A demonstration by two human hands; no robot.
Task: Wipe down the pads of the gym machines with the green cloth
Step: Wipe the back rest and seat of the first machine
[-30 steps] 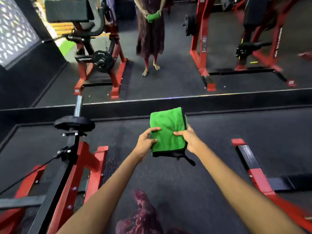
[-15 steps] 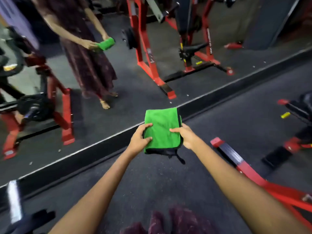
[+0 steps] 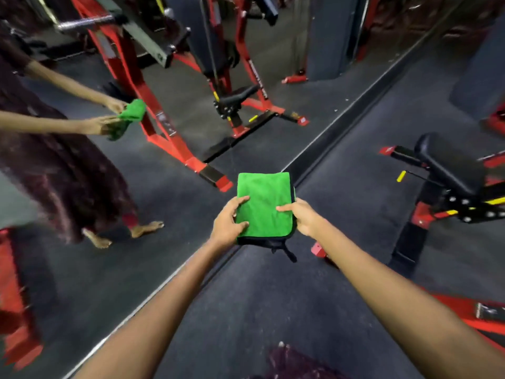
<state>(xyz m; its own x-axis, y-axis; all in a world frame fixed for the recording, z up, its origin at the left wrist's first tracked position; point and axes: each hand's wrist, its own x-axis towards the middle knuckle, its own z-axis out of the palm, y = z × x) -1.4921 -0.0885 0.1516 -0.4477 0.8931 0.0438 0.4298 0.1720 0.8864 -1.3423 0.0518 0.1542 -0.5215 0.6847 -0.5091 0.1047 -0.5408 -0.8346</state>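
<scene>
Green cloth [image 3: 263,205], folded, pinched by left hand [image 3: 228,224] and right hand [image 3: 303,218]; black pad [image 3: 448,166] newly in view at right, unwiped.

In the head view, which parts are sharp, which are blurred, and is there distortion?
Head view: the green cloth and both hands, left hand and right hand, are fairly sharp; the mirror reflection at the left edge is smeared; the wide lens bends the mirror's base strip; lighting is dim.
</scene>
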